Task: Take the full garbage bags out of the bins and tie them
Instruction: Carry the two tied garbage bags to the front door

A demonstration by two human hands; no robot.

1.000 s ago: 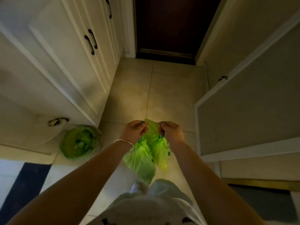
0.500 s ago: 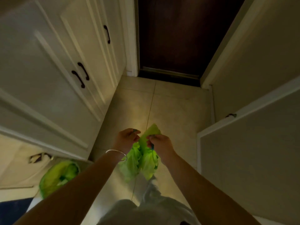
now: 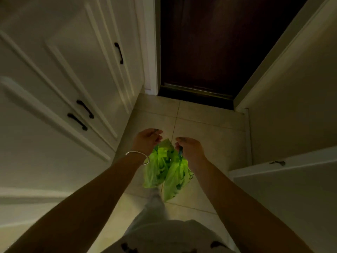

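Two small bright green garbage bags (image 3: pixel 166 168) hang side by side in front of me, above the tiled floor. My left hand (image 3: pixel 147 140), with a silver bangle on the wrist, pinches the top of the left bag. My right hand (image 3: pixel 189 148) is closed on the top of the right bag, where a dark drawstring shows. A loose green flap sticks up between the two hands. The bags' contents are hidden.
White cabinets with black handles (image 3: pixel 80 115) line the left side. A dark door (image 3: pixel 209 52) closes the hallway ahead. A white open door panel (image 3: pixel 291 179) stands on the right. Pale floor tiles (image 3: pixel 200 128) lie ahead of my leg.
The view has tilted up and moved toward the dark door. The green-lined bin at the lower left has left the frame. Both hands still hold the bags, now slightly further apart.
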